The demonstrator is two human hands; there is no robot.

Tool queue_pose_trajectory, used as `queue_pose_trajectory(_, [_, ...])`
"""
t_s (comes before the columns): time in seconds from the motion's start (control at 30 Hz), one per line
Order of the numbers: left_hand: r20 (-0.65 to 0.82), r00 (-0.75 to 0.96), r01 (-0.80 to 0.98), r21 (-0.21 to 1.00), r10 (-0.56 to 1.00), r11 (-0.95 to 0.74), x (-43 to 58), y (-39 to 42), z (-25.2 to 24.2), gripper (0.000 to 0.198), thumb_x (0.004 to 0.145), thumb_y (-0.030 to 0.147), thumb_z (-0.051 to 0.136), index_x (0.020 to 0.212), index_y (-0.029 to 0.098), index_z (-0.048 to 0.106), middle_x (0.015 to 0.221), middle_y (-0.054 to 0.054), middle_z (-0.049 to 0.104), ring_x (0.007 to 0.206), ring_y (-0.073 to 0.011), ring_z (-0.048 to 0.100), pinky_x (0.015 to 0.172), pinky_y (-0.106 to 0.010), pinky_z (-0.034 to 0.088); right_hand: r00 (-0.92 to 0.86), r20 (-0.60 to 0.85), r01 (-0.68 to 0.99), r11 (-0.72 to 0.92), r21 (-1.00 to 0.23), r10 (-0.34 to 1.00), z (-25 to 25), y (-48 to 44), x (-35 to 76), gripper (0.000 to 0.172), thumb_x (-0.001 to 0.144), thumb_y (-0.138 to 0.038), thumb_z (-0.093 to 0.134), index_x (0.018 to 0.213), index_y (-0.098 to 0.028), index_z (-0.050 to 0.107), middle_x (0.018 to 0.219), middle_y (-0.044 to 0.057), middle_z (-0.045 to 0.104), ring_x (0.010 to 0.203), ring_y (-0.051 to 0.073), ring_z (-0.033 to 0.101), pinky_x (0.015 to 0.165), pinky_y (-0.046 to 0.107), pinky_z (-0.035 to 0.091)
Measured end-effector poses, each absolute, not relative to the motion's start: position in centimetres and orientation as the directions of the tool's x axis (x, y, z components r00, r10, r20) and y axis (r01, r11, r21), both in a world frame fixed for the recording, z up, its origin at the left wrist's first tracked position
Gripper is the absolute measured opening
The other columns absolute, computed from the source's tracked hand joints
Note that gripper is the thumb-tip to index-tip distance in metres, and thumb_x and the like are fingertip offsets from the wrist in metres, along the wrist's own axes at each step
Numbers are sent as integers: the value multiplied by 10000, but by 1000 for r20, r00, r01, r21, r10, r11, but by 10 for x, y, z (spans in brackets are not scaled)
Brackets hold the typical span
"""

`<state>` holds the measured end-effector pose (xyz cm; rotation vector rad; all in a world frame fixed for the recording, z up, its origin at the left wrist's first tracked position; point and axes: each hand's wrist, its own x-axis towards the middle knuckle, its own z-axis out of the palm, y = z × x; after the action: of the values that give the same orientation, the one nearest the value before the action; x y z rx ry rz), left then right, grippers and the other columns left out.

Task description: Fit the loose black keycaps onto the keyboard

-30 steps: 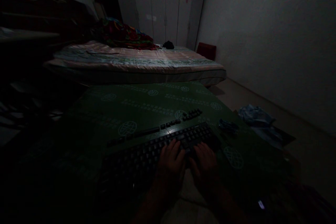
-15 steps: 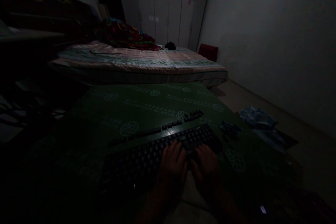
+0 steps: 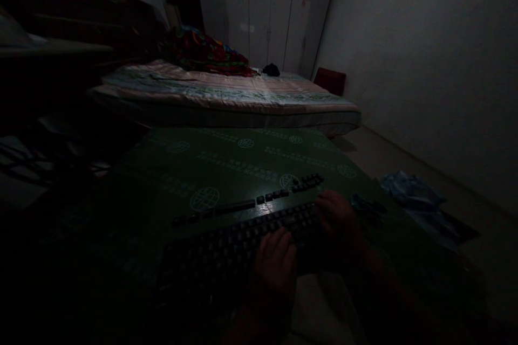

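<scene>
So we've got the keyboard [image 3: 210, 253] lying on the green bench [image 3: 133, 183], left hand [image 3: 277, 259] fingers side by side over the keys, right hand [image 3: 335, 213] at its far right corner. Too dark for us to tell if either's pinching. Loose keycaps [image 3: 273, 195] sit just beyond.

Blk plastic on the kbd [image 3: 226, 245], dull & matt! Loose keycaps [image 3: 273, 195], same dark plastic. Green tabletop [image 3: 234, 164] looked smooth, w/ a glossy glare patch nr the keycaps! Soft cloth bedcover [image 3: 226, 89], lightly wrinkled; cloth blanket [image 3: 210, 56], rumpled. Headboard [image 3: 76, 16]: dk wood look, bit of sheen. Wall [image 3: 437, 48], matt. Blue bundle [image 3: 415, 194] was crinkly, cloth v. plastic unclear.
</scene>
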<state>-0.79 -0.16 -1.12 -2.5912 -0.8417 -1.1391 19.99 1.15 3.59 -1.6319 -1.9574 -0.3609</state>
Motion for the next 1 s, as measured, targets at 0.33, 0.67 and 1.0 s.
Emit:
queue_pose_trajectory(0.33, [735,477,577,151,482,-802,-6,-7,-17,190,818,68,479,950,103,612,1094,-143,657,1143,-280,533,949,-469,459,-222,19,969,218,120,975,47,139,221,201,844,-181,498,888,-182,695,949,96,648,960,204,550,763,261,390])
queue_pose_trajectory(0.67, [720,488,579,156,494,-800,-7,-8,-13,203,807,61,473,941,106,618,1097,-142,660,1162,-274,524,950,-451,467,-317,-165,903,351,249,934,43,171,219,207,821,-161,506,879,-147,704,917,125,671,961,216,572,707,242,418])
queue_pose_trajectory(1.0, [716,500,572,147,486,-807,-7,-7,-14,180,789,53,533,945,94,612,1095,-165,654,1156,-299,528,928,-473,483,-407,-174,874,438,213,897,42,186,222,163,774,-123,545,812,-89,700,871,156,676,889,217,580,690,248,414])
